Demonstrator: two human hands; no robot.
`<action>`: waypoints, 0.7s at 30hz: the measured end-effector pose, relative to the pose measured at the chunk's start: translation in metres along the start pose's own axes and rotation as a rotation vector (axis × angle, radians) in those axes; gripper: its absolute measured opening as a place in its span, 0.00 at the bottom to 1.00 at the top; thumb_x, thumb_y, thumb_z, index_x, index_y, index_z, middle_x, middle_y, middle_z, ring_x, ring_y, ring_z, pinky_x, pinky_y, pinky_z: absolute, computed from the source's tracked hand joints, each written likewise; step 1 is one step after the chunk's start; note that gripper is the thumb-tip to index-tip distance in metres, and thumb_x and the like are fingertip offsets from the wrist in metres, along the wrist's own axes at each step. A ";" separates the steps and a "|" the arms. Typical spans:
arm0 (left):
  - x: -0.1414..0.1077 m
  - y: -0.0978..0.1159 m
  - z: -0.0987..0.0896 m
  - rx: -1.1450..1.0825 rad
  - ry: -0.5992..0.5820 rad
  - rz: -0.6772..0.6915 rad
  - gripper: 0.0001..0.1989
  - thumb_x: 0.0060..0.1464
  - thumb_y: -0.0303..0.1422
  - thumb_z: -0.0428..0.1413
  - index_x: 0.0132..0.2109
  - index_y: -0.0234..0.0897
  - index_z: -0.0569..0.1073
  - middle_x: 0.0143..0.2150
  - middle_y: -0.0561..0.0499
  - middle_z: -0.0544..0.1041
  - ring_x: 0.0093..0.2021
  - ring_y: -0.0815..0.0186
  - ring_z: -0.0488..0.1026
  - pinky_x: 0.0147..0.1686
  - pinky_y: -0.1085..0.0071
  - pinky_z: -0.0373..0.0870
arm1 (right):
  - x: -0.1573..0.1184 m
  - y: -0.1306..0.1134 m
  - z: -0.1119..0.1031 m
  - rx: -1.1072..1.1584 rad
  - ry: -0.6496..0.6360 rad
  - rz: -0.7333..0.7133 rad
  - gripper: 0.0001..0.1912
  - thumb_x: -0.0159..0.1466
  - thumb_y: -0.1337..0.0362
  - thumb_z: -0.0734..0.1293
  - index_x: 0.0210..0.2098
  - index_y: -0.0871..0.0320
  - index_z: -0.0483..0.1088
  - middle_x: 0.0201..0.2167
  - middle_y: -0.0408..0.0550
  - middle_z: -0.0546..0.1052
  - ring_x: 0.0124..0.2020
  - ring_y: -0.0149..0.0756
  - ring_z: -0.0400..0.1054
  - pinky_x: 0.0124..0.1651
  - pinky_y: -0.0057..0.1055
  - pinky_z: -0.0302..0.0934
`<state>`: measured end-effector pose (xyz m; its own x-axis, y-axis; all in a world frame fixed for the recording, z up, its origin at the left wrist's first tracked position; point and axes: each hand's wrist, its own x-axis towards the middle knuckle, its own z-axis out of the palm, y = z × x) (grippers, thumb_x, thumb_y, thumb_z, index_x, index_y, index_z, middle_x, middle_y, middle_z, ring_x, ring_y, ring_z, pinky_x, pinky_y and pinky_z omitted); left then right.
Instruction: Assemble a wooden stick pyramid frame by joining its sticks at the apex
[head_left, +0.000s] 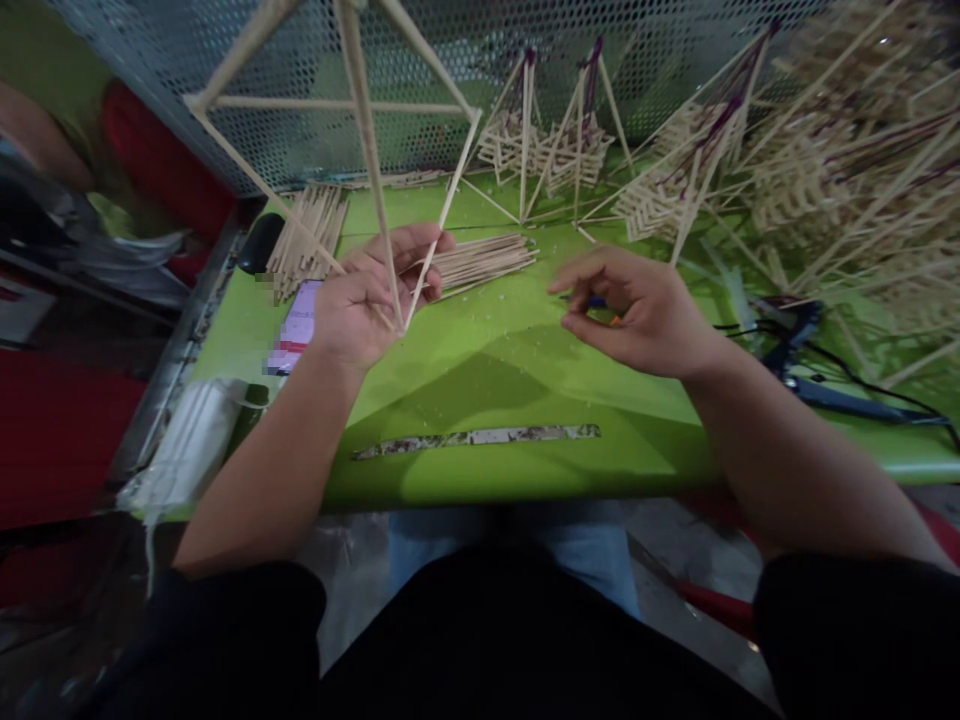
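My left hand [360, 305] is closed around the lower corner of a frame of thin wooden sticks [367, 150], which rises upright above the table. Its sticks meet at a point by my fingers. Behind that hand lies a bundle of loose sticks [487, 262] on the green table. To the right, my right hand [630, 305] hovers over the table with fingers curled, thumb and index tips apart. A small blue and orange object [616, 321] shows between its fingers, mostly hidden; it looks to lie behind the hand rather than in it.
Stick structures with purple tops [577, 150] crowd the back right. A dark blue tool [795, 345] with a black cable lies right. A speckled strip [480, 437] lies near the front edge [525, 485]. More sticks [307, 235], a phone [296, 330] and a white bundle [191, 430] are left.
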<state>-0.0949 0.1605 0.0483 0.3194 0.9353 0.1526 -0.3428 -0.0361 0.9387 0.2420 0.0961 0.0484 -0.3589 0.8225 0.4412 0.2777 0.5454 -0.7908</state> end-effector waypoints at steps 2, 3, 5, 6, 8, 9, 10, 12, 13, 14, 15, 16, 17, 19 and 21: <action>-0.001 0.000 0.000 -0.022 0.003 -0.002 0.16 0.61 0.37 0.60 0.52 0.44 0.88 0.56 0.42 0.89 0.49 0.55 0.87 0.52 0.56 0.89 | -0.001 -0.001 0.001 0.030 -0.008 0.012 0.25 0.66 0.64 0.82 0.61 0.40 0.82 0.65 0.50 0.79 0.40 0.41 0.76 0.45 0.47 0.76; -0.001 0.001 0.001 -0.032 0.011 -0.011 0.15 0.62 0.36 0.60 0.51 0.43 0.88 0.56 0.42 0.89 0.49 0.55 0.87 0.52 0.56 0.89 | -0.001 -0.002 0.001 0.044 -0.014 0.022 0.30 0.66 0.65 0.83 0.64 0.38 0.81 0.71 0.50 0.76 0.40 0.40 0.75 0.45 0.48 0.76; -0.001 0.002 0.001 -0.023 0.028 -0.031 0.15 0.62 0.37 0.60 0.51 0.42 0.88 0.55 0.41 0.89 0.50 0.54 0.87 0.52 0.57 0.89 | -0.002 -0.002 0.001 0.072 -0.020 0.042 0.37 0.65 0.66 0.83 0.70 0.34 0.78 0.78 0.48 0.71 0.41 0.42 0.76 0.46 0.49 0.78; -0.001 0.003 0.002 -0.006 0.034 -0.034 0.15 0.62 0.37 0.60 0.52 0.42 0.88 0.56 0.41 0.89 0.50 0.54 0.87 0.52 0.57 0.89 | -0.001 -0.001 0.001 0.085 -0.018 0.056 0.40 0.64 0.66 0.84 0.72 0.32 0.76 0.80 0.47 0.69 0.43 0.43 0.77 0.48 0.50 0.80; -0.001 0.004 0.003 0.021 0.036 -0.029 0.17 0.61 0.36 0.60 0.53 0.41 0.88 0.57 0.41 0.89 0.49 0.54 0.86 0.52 0.57 0.89 | 0.000 0.001 0.000 0.100 -0.008 0.068 0.44 0.61 0.66 0.86 0.72 0.31 0.76 0.82 0.45 0.66 0.50 0.49 0.80 0.55 0.53 0.82; -0.002 0.004 0.004 0.023 0.038 -0.027 0.17 0.60 0.36 0.60 0.53 0.41 0.88 0.58 0.41 0.89 0.49 0.54 0.86 0.51 0.57 0.89 | 0.001 0.002 -0.001 0.098 -0.006 0.065 0.45 0.60 0.67 0.87 0.72 0.31 0.76 0.83 0.44 0.65 0.55 0.53 0.81 0.58 0.54 0.82; -0.002 0.004 0.004 0.019 0.040 -0.026 0.17 0.60 0.36 0.60 0.53 0.41 0.88 0.58 0.40 0.89 0.49 0.54 0.86 0.51 0.57 0.88 | 0.002 0.003 -0.001 0.091 -0.007 0.056 0.45 0.59 0.67 0.87 0.71 0.31 0.77 0.83 0.44 0.65 0.62 0.57 0.80 0.61 0.55 0.82; -0.002 0.004 0.004 0.009 0.036 -0.024 0.18 0.60 0.36 0.60 0.53 0.40 0.88 0.59 0.40 0.89 0.48 0.55 0.86 0.51 0.57 0.88 | 0.004 0.004 -0.002 0.075 -0.023 0.024 0.46 0.59 0.67 0.88 0.71 0.31 0.77 0.82 0.43 0.66 0.74 0.64 0.72 0.66 0.58 0.81; -0.002 0.004 0.004 0.010 0.028 -0.019 0.18 0.59 0.36 0.61 0.53 0.40 0.88 0.59 0.40 0.89 0.48 0.55 0.85 0.51 0.58 0.88 | 0.005 0.004 -0.003 0.066 -0.034 0.004 0.46 0.59 0.67 0.88 0.71 0.31 0.77 0.82 0.43 0.67 0.78 0.66 0.67 0.69 0.60 0.80; -0.002 0.004 0.004 0.017 0.018 -0.012 0.18 0.59 0.36 0.61 0.54 0.40 0.88 0.59 0.40 0.89 0.48 0.55 0.85 0.51 0.58 0.88 | 0.005 0.003 -0.004 0.047 -0.047 -0.012 0.46 0.59 0.67 0.88 0.72 0.31 0.77 0.82 0.44 0.67 0.82 0.66 0.62 0.73 0.61 0.78; -0.002 0.004 0.004 0.029 0.007 -0.004 0.18 0.59 0.37 0.61 0.54 0.41 0.88 0.59 0.41 0.89 0.48 0.55 0.85 0.51 0.57 0.88 | 0.005 0.003 -0.004 0.016 -0.059 -0.029 0.46 0.60 0.67 0.87 0.73 0.32 0.76 0.81 0.45 0.68 0.84 0.66 0.59 0.77 0.63 0.74; -0.002 0.004 0.003 0.042 -0.003 0.004 0.19 0.58 0.37 0.62 0.54 0.42 0.88 0.59 0.42 0.89 0.48 0.54 0.85 0.51 0.56 0.88 | 0.004 0.003 -0.005 -0.022 -0.069 -0.047 0.45 0.62 0.67 0.86 0.73 0.33 0.76 0.81 0.46 0.68 0.84 0.65 0.58 0.80 0.63 0.70; -0.002 0.004 0.003 0.050 -0.009 0.012 0.19 0.58 0.38 0.61 0.54 0.43 0.88 0.59 0.42 0.89 0.48 0.54 0.85 0.51 0.56 0.88 | 0.004 0.003 -0.006 -0.062 -0.076 -0.060 0.44 0.64 0.66 0.85 0.75 0.34 0.75 0.82 0.47 0.68 0.84 0.64 0.59 0.82 0.64 0.67; -0.002 0.003 0.003 0.046 -0.011 0.017 0.19 0.58 0.38 0.61 0.53 0.43 0.89 0.58 0.43 0.89 0.48 0.54 0.85 0.51 0.55 0.88 | 0.002 0.007 -0.008 -0.127 -0.065 -0.054 0.42 0.68 0.65 0.83 0.77 0.35 0.73 0.82 0.48 0.67 0.76 0.61 0.71 0.79 0.63 0.69; -0.001 0.004 0.003 0.012 -0.006 0.003 0.17 0.60 0.38 0.60 0.52 0.44 0.89 0.57 0.43 0.89 0.48 0.55 0.86 0.52 0.55 0.88 | 0.000 0.013 -0.011 -0.160 -0.015 -0.021 0.39 0.70 0.63 0.82 0.76 0.36 0.74 0.79 0.51 0.70 0.59 0.53 0.81 0.69 0.59 0.76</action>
<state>-0.0943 0.1584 0.0523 0.3236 0.9331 0.1571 -0.3333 -0.0430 0.9418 0.2549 0.1050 0.0432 -0.3788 0.8088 0.4499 0.4083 0.5823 -0.7030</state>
